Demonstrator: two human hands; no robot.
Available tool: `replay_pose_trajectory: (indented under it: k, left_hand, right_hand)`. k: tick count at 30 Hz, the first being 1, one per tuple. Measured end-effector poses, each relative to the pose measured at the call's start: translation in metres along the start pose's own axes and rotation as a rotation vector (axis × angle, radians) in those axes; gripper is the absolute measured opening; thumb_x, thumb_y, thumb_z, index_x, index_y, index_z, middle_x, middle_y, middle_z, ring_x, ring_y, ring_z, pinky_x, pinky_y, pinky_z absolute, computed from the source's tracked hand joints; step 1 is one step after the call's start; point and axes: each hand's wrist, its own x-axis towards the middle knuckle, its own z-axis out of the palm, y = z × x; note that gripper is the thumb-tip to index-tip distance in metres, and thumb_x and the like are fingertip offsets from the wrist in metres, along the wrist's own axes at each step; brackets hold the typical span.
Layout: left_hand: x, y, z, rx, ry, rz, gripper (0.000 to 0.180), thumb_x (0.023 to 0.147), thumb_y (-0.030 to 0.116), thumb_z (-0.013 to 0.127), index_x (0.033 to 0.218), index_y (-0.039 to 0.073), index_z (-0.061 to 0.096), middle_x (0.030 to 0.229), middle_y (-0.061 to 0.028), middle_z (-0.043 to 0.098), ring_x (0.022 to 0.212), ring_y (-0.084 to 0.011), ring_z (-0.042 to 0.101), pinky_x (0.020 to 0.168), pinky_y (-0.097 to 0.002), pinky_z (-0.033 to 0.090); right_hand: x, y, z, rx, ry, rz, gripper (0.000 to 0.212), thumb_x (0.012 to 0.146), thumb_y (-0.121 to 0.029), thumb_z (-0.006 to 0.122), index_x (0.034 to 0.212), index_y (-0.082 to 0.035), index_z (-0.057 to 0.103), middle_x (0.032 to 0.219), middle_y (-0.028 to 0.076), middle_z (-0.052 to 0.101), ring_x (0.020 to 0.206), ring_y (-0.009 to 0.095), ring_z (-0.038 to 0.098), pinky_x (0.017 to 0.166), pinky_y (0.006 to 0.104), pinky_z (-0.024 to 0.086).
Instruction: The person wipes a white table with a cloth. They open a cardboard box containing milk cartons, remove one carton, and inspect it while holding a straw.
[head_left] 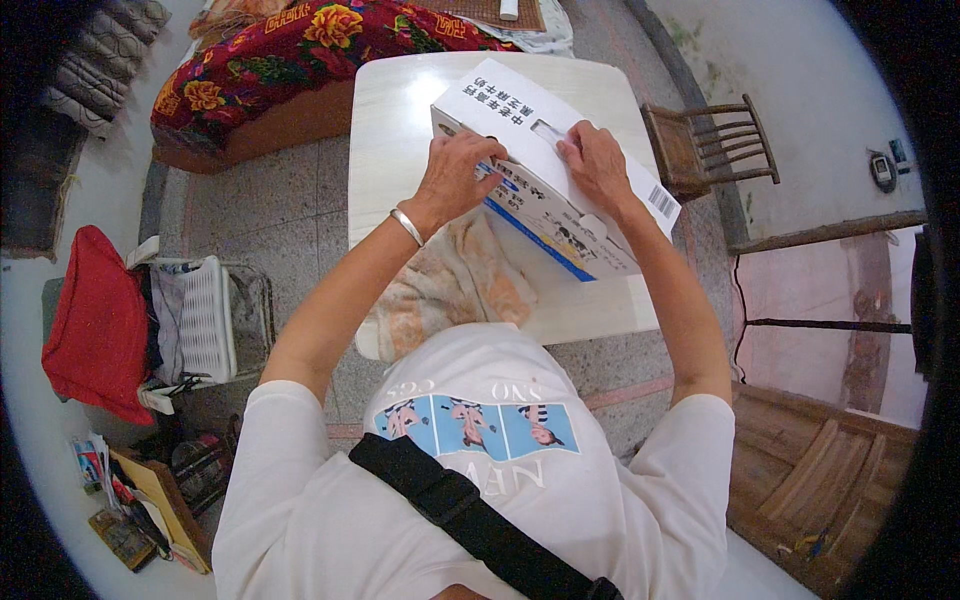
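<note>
A white cardboard carton [545,215] with a blue stripe along its printed side lies slanted on the pale table [397,130]. My left hand [460,172], with a silver bangle at the wrist, has its fingers curled at the carton's near left edge, by the upper corner of the printed side. On the top panel, beside the slot of a carry handle, my right hand [597,168] is closed, thumb and fingers pressed to the cardboard. Some of its fingertips are hidden. Below the carton, a crumpled cream and orange fleece cloth [455,280] lies at the table's near left.
A wooden chair [700,145] stands right of the table. At the left are a white plastic chair [205,320] and a red cloth [95,325]. A bed with a flowered red cover [265,80] fills the back left. Wooden panels [820,480] are at lower right.
</note>
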Motion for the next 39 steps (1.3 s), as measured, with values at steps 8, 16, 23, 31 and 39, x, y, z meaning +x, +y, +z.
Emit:
replay_pose_trajectory:
  k: [8, 16, 23, 31, 39]
  left_hand:
    - [0.003, 0.011, -0.010, 0.083, -0.074, 0.030, 0.027, 0.065, 0.011, 0.078, 0.089, 0.010, 0.064, 0.087, -0.0052, 0.067, 0.087, -0.0230, 0.062, 0.075, -0.0369, 0.048]
    - [0.006, 0.023, -0.004, 0.073, -0.085, -0.054, 0.027, 0.067, 0.014, 0.078, 0.090, 0.011, 0.064, 0.086, -0.0047, 0.066, 0.089, -0.0235, 0.061, 0.077, -0.0377, 0.044]
    - [0.003, 0.028, 0.003, 0.113, 0.054, -0.060, 0.028, 0.067, 0.024, 0.079, 0.084, 0.010, 0.063, 0.084, -0.0060, 0.063, 0.088, -0.0249, 0.058, 0.076, -0.0379, 0.041]
    - [0.007, 0.037, 0.018, 0.125, 0.125, -0.078, 0.022, 0.069, 0.027, 0.077, 0.074, 0.011, 0.062, 0.072, -0.0039, 0.061, 0.073, -0.0234, 0.055, 0.069, -0.0369, 0.038]
    - [-0.001, 0.040, 0.028, 0.137, 0.220, -0.059, 0.017, 0.071, 0.021, 0.076, 0.075, 0.010, 0.063, 0.073, -0.0043, 0.063, 0.075, -0.0235, 0.057, 0.071, -0.0373, 0.040]
  right_hand:
    - [0.004, 0.007, -0.004, -0.003, -0.081, -0.055, 0.023, 0.086, -0.024, 0.059, 0.092, -0.002, 0.055, 0.084, 0.019, 0.060, 0.081, 0.032, 0.055, 0.074, 0.0442, 0.042]
    - [-0.021, 0.019, -0.018, -0.002, 0.100, -0.351, 0.045, 0.079, -0.028, 0.069, 0.113, -0.003, 0.053, 0.117, 0.020, 0.051, 0.107, 0.034, 0.047, 0.091, 0.0404, 0.039]
    - [-0.114, 0.003, -0.028, -0.121, 0.126, -0.226, 0.059, 0.065, -0.032, 0.078, 0.114, -0.008, 0.057, 0.116, 0.013, 0.051, 0.106, 0.032, 0.047, 0.090, 0.0420, 0.039]
    - [-0.113, 0.042, -0.026, -0.145, 0.256, -0.344, 0.045, 0.064, -0.007, 0.073, 0.107, -0.011, 0.059, 0.105, 0.009, 0.055, 0.101, 0.028, 0.049, 0.087, 0.0414, 0.037]
    - [-0.107, 0.023, 0.001, -0.220, 0.356, -0.191, 0.029, 0.068, -0.004, 0.067, 0.095, -0.009, 0.059, 0.097, 0.009, 0.054, 0.097, 0.027, 0.050, 0.087, 0.0414, 0.034]
